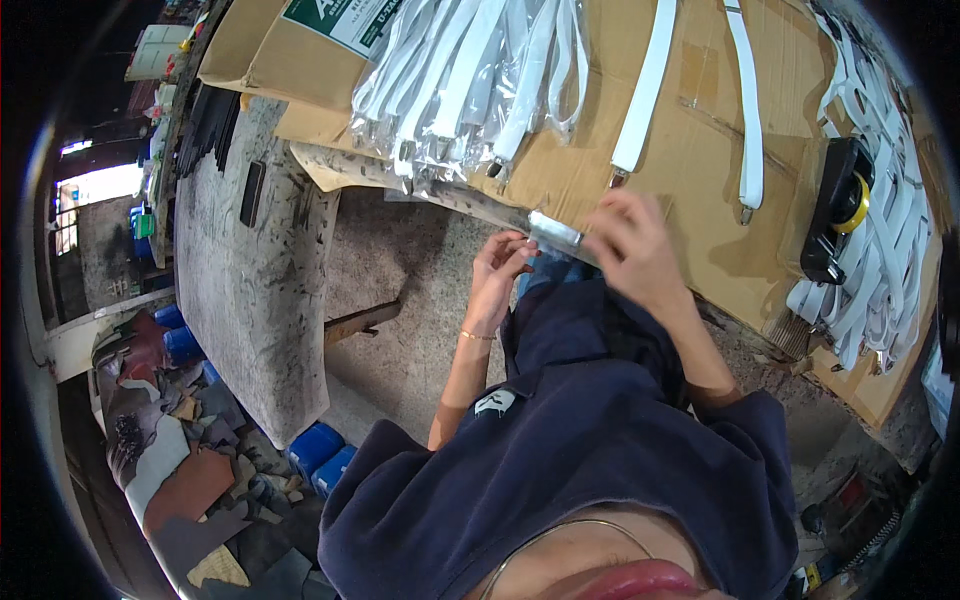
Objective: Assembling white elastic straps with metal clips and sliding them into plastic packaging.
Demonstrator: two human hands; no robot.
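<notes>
Fingers of both hands [500,262] [630,245] pinched on a clear-wrapped strap [553,232] — its ends hidden.

A black tape dispenser [836,210] sits among loose white straps [880,250].

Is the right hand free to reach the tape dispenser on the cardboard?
Probably not at once: the right hand is pinching a clear wrapper with the left hand. The tape dispenser lies to its right over bare cardboard, nothing between.

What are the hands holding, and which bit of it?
Both hands, left hand and right hand, pinch a clear plastic sleeve at its open near end, at the edge of the cardboard. What is inside cannot be told.
</notes>
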